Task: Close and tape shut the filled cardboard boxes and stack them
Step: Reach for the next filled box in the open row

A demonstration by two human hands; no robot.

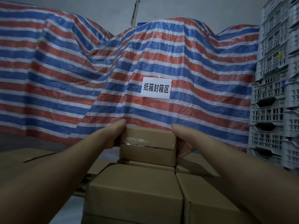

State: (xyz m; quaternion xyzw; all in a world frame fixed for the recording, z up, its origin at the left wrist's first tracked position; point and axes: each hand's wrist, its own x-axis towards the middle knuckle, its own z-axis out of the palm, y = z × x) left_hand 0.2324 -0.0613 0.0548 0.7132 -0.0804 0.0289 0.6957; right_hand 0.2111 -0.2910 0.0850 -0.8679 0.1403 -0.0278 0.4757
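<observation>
Hands, left [117, 136] and right [181, 139], grip taped box [148, 139] by side edges; tarp [113, 70] close behind.

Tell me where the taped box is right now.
In the head view the taped box sits centre frame, held between the left hand and right hand, atop another cardboard box, below the white sign.

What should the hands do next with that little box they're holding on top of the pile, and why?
Probably let go and draw back. The left hand and right hand clasp the sides of the taped box, which seems to rest on another box atop the stack. Clear tape already runs across its near face, so it looks sealed and placed. If it sits crooked, nudge it square first.
</observation>
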